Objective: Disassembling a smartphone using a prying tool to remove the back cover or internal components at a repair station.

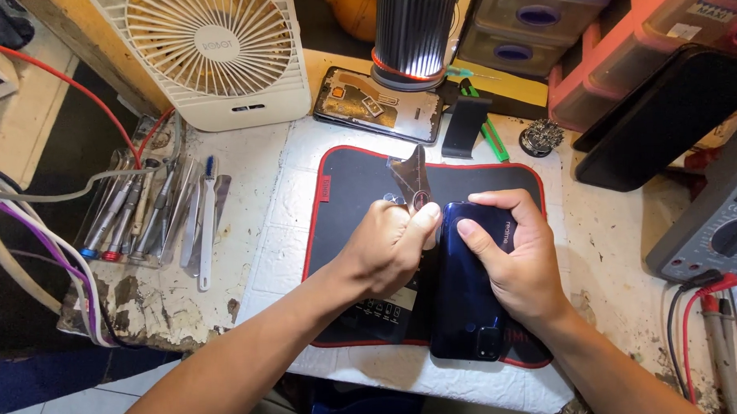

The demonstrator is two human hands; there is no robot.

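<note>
A dark blue phone (467, 310) lies back side up on a black mat with a red border (343, 183). My right hand (513, 255) presses down on the phone's upper half, thumb along its left edge. My left hand (390, 247) is closed around a thin metal pry tool (412, 177), whose wide blade sticks up above the fist. The tool's lower end sits at the phone's upper left edge, hidden by my fingers.
A white desk fan (216, 53) stands at the back left, with a row of tweezers and screwdrivers (152, 210) below it. An opened phone body (377, 105), a lit lamp (411, 34) and drawer units (541, 17) are behind the mat. A multimeter (716, 219) is at the right.
</note>
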